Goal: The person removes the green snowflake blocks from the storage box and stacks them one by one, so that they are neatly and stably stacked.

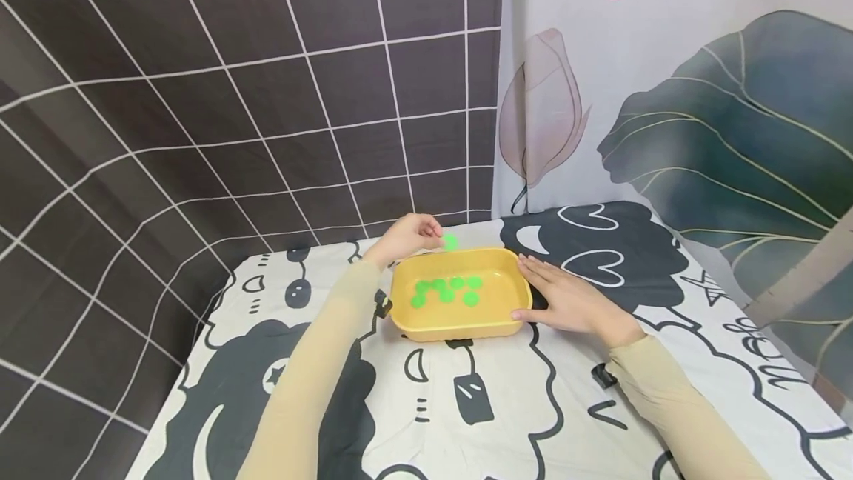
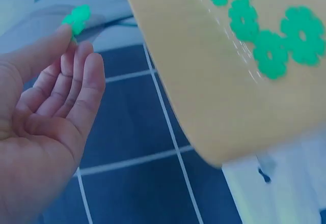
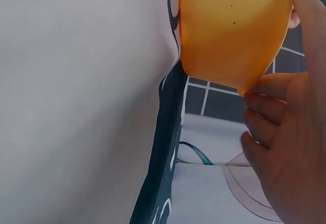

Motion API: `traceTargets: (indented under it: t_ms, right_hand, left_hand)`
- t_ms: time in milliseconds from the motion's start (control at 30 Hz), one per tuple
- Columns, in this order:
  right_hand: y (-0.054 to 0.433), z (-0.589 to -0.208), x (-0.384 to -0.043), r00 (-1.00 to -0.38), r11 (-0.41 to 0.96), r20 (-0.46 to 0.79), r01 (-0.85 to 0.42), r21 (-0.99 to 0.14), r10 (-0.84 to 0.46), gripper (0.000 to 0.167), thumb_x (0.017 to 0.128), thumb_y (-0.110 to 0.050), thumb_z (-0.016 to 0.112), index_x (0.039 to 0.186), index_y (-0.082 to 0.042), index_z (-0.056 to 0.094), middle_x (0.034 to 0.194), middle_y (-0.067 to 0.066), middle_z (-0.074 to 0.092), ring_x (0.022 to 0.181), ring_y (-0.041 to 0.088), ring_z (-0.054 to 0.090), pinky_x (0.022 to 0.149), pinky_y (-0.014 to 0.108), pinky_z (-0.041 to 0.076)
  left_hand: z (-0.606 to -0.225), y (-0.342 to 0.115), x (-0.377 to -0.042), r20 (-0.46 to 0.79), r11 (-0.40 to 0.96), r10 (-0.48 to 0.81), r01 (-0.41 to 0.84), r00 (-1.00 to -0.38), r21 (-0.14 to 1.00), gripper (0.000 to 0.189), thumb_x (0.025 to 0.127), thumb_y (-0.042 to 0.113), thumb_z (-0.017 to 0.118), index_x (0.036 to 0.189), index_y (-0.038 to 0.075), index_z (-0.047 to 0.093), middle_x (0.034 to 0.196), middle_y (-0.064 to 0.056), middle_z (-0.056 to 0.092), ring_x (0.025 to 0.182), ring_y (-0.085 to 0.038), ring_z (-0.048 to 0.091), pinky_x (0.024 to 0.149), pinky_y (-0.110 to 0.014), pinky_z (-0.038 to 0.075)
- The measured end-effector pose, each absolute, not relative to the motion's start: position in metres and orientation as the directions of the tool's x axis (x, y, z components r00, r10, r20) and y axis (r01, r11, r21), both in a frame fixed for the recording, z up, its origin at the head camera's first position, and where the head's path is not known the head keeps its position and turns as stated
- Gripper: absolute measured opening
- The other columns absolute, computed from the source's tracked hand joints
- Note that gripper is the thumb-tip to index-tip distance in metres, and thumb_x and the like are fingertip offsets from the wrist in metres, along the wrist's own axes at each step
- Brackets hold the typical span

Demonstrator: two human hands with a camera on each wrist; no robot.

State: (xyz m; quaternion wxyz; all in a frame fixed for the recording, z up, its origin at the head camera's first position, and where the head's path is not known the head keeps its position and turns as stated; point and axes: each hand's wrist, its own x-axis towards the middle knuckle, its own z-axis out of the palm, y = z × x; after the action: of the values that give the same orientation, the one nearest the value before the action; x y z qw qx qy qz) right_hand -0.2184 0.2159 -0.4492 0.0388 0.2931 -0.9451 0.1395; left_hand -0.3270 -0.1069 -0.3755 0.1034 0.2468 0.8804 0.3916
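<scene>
My left hand (image 1: 405,237) pinches a small green flower-shaped piece (image 1: 450,242) between thumb and fingertips, just beyond the far left rim of a yellow tray (image 1: 493,313). In the left wrist view the same green piece (image 2: 78,20) stands up from the fingertips, apart from the tray. Several more green flower-shaped pieces (image 1: 471,298) lie flat on the tray floor, each with a hole in its middle. At the tray's right end my right hand (image 1: 571,301) touches the rim, its fingers nearly straight. The right wrist view shows its fingertips (image 3: 253,101) by a tray corner.
Under the tray spreads a black-and-white cartoon-print cloth (image 1: 480,391). Behind it stands a dark wall covering (image 1: 333,95) with a white grid. To the right hangs a pale curtain (image 1: 586,28) with flower and leaf prints.
</scene>
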Motion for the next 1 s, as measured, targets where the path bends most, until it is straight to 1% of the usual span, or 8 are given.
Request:
traceTargets:
  t_ms: [200,400,500,567,633,833,900,1000]
  right_hand:
    - [0.215,-0.45,-0.219,-0.822,0.788,0.161,-0.57,-0.233,-0.547,0.1,0.091,-0.069,0.057,0.155,0.003,0.031,0.16,0.021,0.032,0.149,0.033,0.028,0.12,0.049,0.025]
    - [0.215,-0.448,-0.218,-0.818,0.785,0.164,-0.576,-0.231,-0.552,0.099,0.091,-0.069,0.057,0.154,0.003,0.032,0.16,0.021,0.032,0.148,0.034,0.029,0.119,0.05,0.026]
    - [0.216,-0.448,-0.217,-0.817,0.785,0.164,-0.577,-0.224,-0.554,0.098,0.091,-0.067,0.058,0.153,0.004,0.034,0.16,0.02,0.032,0.148,0.036,0.03,0.119,0.051,0.027]
    - [0.217,-0.448,-0.217,-0.815,0.785,0.156,-0.579,-0.221,-0.558,0.097,0.092,-0.066,0.058,0.153,0.005,0.034,0.16,0.02,0.032,0.147,0.037,0.03,0.118,0.052,0.027]
    - [0.216,-0.449,-0.216,-0.813,0.782,0.149,-0.582,-0.222,-0.563,0.097,0.092,-0.066,0.058,0.153,0.005,0.034,0.16,0.02,0.031,0.147,0.037,0.03,0.118,0.052,0.027]
    - [0.214,-0.448,-0.218,-0.81,0.777,0.156,-0.586,-0.23,-0.565,0.097,0.092,-0.066,0.059,0.153,0.005,0.034,0.159,0.021,0.033,0.146,0.038,0.031,0.117,0.053,0.028]
    - [0.214,-0.447,-0.219,-0.812,0.778,0.161,-0.584,-0.232,-0.562,0.097,0.091,-0.066,0.059,0.153,0.005,0.034,0.158,0.022,0.033,0.146,0.039,0.032,0.117,0.053,0.029]
    - [0.214,-0.446,-0.22,-0.814,0.779,0.158,-0.581,-0.237,-0.559,0.097,0.091,-0.066,0.06,0.153,0.004,0.033,0.158,0.024,0.034,0.145,0.04,0.033,0.116,0.054,0.029]
  left_hand:
    - [-0.376,-0.14,-0.32,0.022,0.574,0.415,0.281,-0.91,0.769,0.013,0.091,0.011,0.074,0.1,0.003,0.067,0.094,-0.008,0.068,0.09,-0.021,0.065,0.086,-0.032,0.055]
    - [-0.38,-0.175,-0.309,-0.011,0.595,0.307,0.183,-0.952,0.783,0.016,0.092,0.01,0.072,0.104,0.002,0.066,0.096,-0.01,0.068,0.092,-0.023,0.066,0.089,-0.039,0.054]
    - [-0.383,-0.187,-0.305,-0.029,0.576,0.275,0.14,-0.961,0.806,0.019,0.092,0.009,0.071,0.107,0.0,0.064,0.097,-0.011,0.067,0.095,-0.027,0.065,0.094,-0.046,0.053]
    - [-0.386,-0.195,-0.301,-0.032,0.558,0.261,0.124,-0.965,0.82,0.021,0.092,0.008,0.071,0.109,-0.002,0.063,0.097,-0.012,0.067,0.096,-0.029,0.066,0.095,-0.048,0.052]
    - [-0.385,-0.201,-0.294,-0.04,0.55,0.246,0.106,-0.968,0.828,0.022,0.093,0.007,0.069,0.11,-0.005,0.062,0.097,-0.015,0.068,0.094,-0.029,0.067,0.096,-0.049,0.053]
    - [-0.397,-0.226,-0.289,-0.078,0.572,0.184,0.042,-0.98,0.819,0.027,0.095,0.01,0.067,0.114,-0.007,0.06,0.101,-0.017,0.067,0.104,-0.042,0.065,0.099,-0.049,0.051]
    - [-0.407,-0.235,-0.292,-0.086,0.57,0.159,0.02,-0.984,0.822,0.028,0.094,0.012,0.067,0.114,-0.006,0.061,0.102,-0.016,0.067,0.103,-0.039,0.065,0.098,-0.048,0.05]
    - [-0.415,-0.244,-0.292,-0.11,0.566,0.122,-0.023,-0.986,0.824,0.028,0.094,0.012,0.068,0.114,-0.006,0.062,0.104,-0.015,0.068,0.097,-0.029,0.067,0.096,-0.043,0.053]
